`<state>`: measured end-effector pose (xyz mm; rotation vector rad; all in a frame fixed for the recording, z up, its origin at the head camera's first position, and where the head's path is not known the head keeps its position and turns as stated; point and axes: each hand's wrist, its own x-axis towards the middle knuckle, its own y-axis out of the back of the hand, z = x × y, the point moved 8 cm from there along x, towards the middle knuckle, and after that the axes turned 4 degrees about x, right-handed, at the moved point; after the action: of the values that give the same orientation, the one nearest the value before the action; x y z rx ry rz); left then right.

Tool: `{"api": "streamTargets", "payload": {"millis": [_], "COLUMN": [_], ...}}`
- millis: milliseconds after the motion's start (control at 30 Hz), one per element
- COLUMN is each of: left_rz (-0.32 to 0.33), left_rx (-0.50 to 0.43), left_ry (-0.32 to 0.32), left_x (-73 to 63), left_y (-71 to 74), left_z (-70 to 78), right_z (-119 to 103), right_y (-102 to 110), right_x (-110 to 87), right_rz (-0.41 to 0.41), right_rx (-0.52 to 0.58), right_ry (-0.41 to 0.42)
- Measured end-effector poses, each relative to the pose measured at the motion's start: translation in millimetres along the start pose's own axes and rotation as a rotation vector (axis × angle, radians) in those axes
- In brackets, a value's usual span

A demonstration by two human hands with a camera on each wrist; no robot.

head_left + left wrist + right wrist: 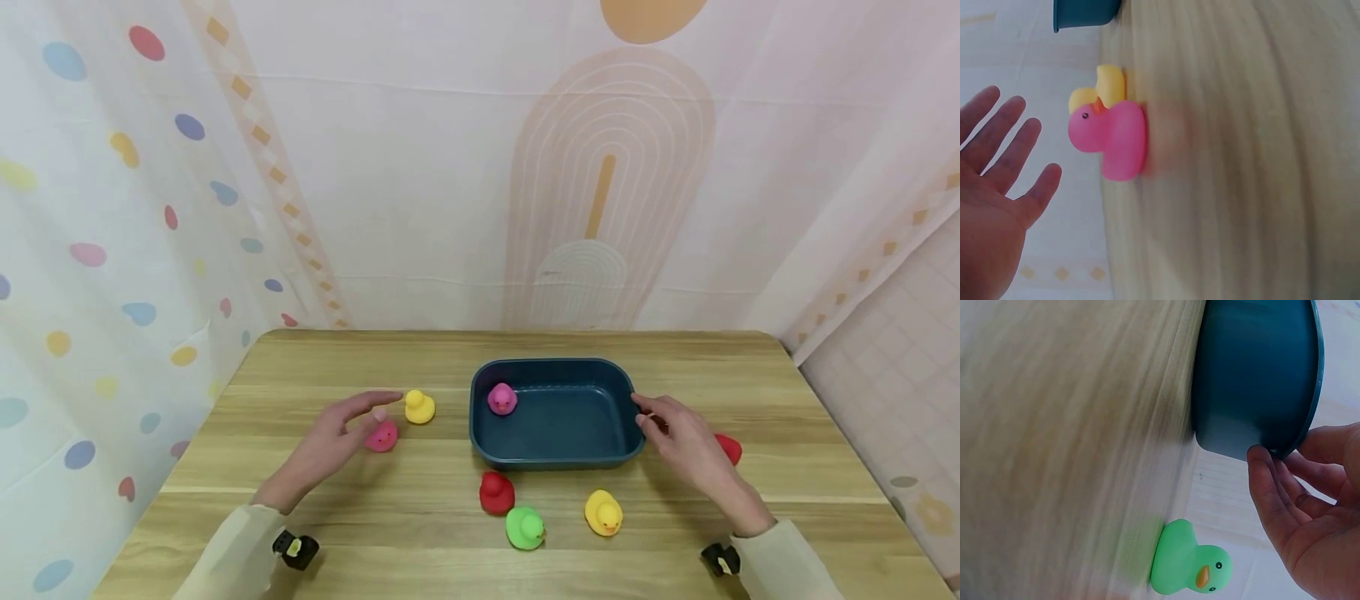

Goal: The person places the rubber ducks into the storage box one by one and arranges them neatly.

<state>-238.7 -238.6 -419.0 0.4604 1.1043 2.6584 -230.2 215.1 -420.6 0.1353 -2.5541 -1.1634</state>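
Observation:
My left hand [330, 442] is held with fingers spread and thumb apart, over a pink rubber duck [382, 437]. Its fingertips point toward a yellow rubber duck [420, 407], and in the left wrist view nothing is in the palm. On the other side, my right hand [693, 450] pinches the right rim of a dark teal bin [555, 462], thumb on the outer wall. Inside the bin, at its left end, sits a magenta duck [502, 399]. The right wrist view shows a green duck [1188, 559] beside the bin, hidden behind my hand in the head view.
In front of the bin sit a red duck [497, 493], another green duck [525, 528] and another yellow duck [603, 512]. A second red duck [728, 449] shows partly behind my right hand. Patterned curtains [420, 208] hang behind the wooden table [300, 367].

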Motion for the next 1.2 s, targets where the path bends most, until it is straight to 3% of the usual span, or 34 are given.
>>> {"api": "streamTargets", "payload": {"millis": [700, 1033, 1200], "left_rz": [0.061, 0.053, 0.073], "left_rx": [0.015, 0.011, 0.069], "left_ry": [0.105, 0.204, 0.178], "left_x": [-12.5, -14.5, -13.4], "left_y": [-3.9, -10.2, -10.5], "left_z": [-28.4, -39.4, -36.2], "right_z": [1, 0, 0], "right_y": [1, 0, 0], "right_x": [-0.4, -1.7, -1.5], "right_rz": [0.001, 0.003, 0.003], "right_rx": [0.001, -0.001, 0.001], "right_ry": [0.002, 0.013, 0.011]}}
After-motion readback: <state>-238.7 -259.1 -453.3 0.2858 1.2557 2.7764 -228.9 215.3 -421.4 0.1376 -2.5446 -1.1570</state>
